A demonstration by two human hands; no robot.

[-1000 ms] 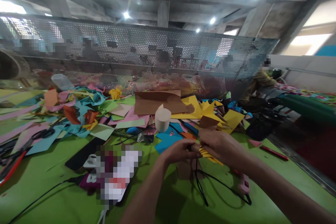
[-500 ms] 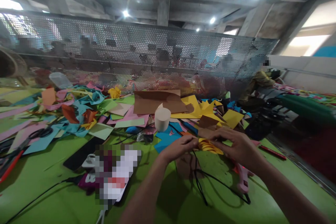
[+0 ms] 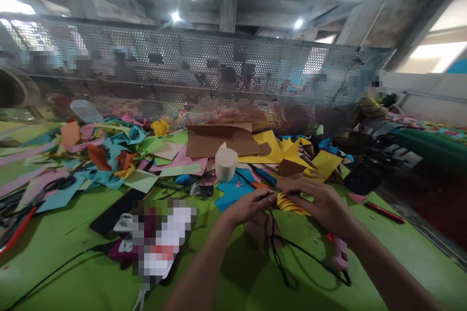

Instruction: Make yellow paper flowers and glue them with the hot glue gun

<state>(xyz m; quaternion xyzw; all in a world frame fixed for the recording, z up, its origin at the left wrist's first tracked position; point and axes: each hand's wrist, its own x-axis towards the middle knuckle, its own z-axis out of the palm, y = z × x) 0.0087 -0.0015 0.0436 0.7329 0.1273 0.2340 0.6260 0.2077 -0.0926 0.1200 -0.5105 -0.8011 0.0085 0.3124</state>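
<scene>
Both my hands meet over the green table (image 3: 73, 272) just right of centre. My left hand (image 3: 248, 206) pinches one end of a folded yellow paper piece (image 3: 290, 204), and my right hand (image 3: 321, 201) closes over its other end. A brown paper scrap (image 3: 260, 233) lies beneath them. A pink glue gun (image 3: 341, 255) rests by my right wrist, and its black cord (image 3: 280, 262) loops below my hands.
Several coloured paper scraps (image 3: 109, 150) cover the table's far left. A brown sheet (image 3: 219, 140), yellow sheets (image 3: 273, 150), a white paper cylinder (image 3: 226, 164), black-handled scissors (image 3: 54, 184), a phone (image 3: 113, 211) and a red pen (image 3: 385, 212) lie about. A perforated metal screen (image 3: 219, 77) stands behind; a person (image 3: 368, 107) sits at right.
My hands lifted slightly and kept working the yellow paper; my right hand now covers more of it. The view shifted a little.
</scene>
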